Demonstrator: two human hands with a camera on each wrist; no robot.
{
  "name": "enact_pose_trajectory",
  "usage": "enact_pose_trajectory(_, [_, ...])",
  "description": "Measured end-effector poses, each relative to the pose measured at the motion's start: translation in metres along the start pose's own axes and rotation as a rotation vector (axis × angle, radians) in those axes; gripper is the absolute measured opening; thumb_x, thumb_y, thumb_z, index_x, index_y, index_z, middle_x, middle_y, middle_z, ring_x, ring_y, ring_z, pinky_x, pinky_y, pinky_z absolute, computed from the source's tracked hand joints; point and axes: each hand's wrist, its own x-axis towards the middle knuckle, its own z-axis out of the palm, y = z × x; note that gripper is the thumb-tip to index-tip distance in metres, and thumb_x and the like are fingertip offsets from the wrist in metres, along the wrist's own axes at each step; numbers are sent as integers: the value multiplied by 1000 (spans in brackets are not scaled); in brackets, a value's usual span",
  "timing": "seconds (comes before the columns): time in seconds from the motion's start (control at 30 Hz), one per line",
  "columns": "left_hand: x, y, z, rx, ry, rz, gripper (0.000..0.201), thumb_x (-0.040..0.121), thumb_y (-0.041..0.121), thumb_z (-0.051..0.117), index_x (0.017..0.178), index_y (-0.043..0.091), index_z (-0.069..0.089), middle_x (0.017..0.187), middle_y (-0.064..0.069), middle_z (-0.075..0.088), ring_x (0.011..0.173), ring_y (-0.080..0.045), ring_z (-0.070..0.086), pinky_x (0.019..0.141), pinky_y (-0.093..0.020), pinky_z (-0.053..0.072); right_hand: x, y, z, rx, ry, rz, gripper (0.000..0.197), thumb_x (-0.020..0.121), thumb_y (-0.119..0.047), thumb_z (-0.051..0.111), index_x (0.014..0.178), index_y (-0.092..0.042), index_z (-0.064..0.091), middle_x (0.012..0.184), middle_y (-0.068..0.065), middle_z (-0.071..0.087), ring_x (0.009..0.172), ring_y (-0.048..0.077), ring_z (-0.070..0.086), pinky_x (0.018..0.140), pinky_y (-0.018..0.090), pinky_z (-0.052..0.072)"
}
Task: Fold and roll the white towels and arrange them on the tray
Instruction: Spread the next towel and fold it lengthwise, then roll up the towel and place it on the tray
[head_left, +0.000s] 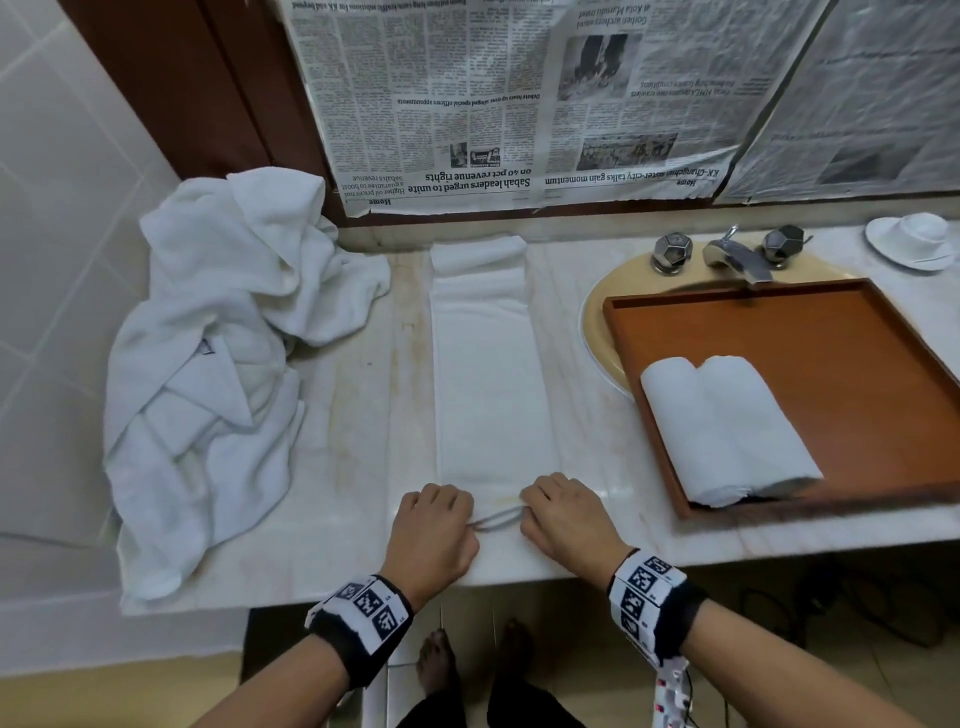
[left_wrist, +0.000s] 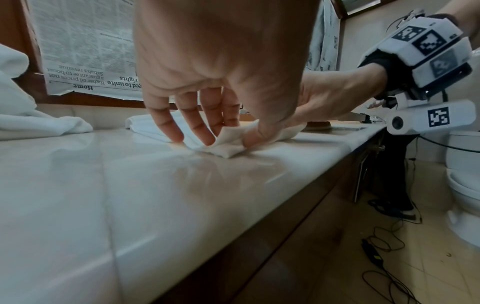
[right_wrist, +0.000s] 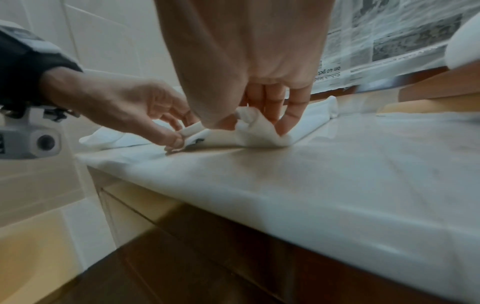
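A long folded white towel (head_left: 488, 364) lies flat down the middle of the marble counter (head_left: 363, 415), its far end turned over. My left hand (head_left: 436, 525) and right hand (head_left: 563, 512) sit side by side at its near end, each pinching the towel's edge between thumb and fingers; the edge is lifted and curled over (left_wrist: 228, 142) (right_wrist: 254, 131). Two rolled white towels (head_left: 727, 431) lie side by side in the near left corner of the brown wooden tray (head_left: 857, 364), which rests over the sink.
A heap of loose white towels (head_left: 228, 364) covers the counter's left end and hangs over its edge. Taps (head_left: 727, 254) and a white dish (head_left: 909, 241) stand behind the tray. Newspaper (head_left: 519, 104) covers the mirror. A toilet (left_wrist: 465, 174) and floor cables (left_wrist: 384, 253) lie to the right below.
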Motion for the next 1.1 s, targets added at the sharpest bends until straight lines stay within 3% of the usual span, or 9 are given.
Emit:
enact_pose_trajectory(0.17, [1,-4,-1,-24,-52,-48,31,72,45,52,94,24,54,84,7,55,72,-19,55,58,-35,46,7,11,-7,208,-165,43,49,88,-40,28,103,-12,66,93,4,64,86,23,58,73,32,43])
enact_pose_trajectory(0.27, [1,-4,-2,-31,-91,-45,27,72,42,48,91,24,55,83,5,54,72,-20,54,57,-34,44,9,13,-11,340,-189,81,29,98,-30,44,113,-14,63,101,3,66,92,22,58,79,33,44])
enact_pose_trajectory(0.37, [5,-5,-6,-196,-135,-122,32,84,43,38,96,22,58,88,4,54,81,-19,51,65,-36,44,6,12,-11,457,-157,159,24,100,-26,49,120,-16,58,104,2,67,86,19,58,75,30,41])
enact_pose_trajectory(0.43, [9,-8,-14,-366,-179,-195,28,87,43,36,94,25,55,85,5,57,79,-16,52,67,-35,44,4,14,-10,509,-146,202,24,102,-30,47,121,-18,55,105,2,67,88,20,60,76,29,42])
enact_pose_trajectory(0.57, [17,-13,-20,-502,-201,-318,20,86,43,41,89,28,54,73,7,58,68,-14,55,56,-29,38,5,15,-6,559,-119,317,19,103,-37,47,109,-20,53,97,-2,62,84,19,59,78,35,48])
enact_pose_trajectory(0.73, [28,-13,-14,-551,-173,-508,20,89,35,61,103,25,50,80,0,60,72,-18,57,58,-30,38,8,6,4,376,15,286,14,103,-26,48,102,-12,52,102,1,46,71,26,52,64,38,47])
enact_pose_trajectory(0.9, [24,-8,-11,-409,-15,-323,19,91,22,61,108,27,55,108,3,44,86,-19,54,66,-31,47,-7,9,8,67,255,-51,7,90,-17,66,95,-15,61,106,4,57,92,23,52,75,32,41])
enact_pose_trajectory(1.0, [22,-9,-1,-200,34,-72,18,77,10,75,84,23,65,100,3,53,80,-21,50,55,-32,44,-16,5,9,27,158,-157,15,85,-27,62,95,-16,65,105,1,61,91,22,57,77,35,47])
enact_pose_trajectory(1.1, [20,-9,-2,-87,20,15,18,70,23,77,81,27,64,94,10,59,80,-20,54,58,-32,42,-14,6,9,3,46,-103,21,78,-22,62,97,-14,65,101,2,62,89,23,59,77,35,51])
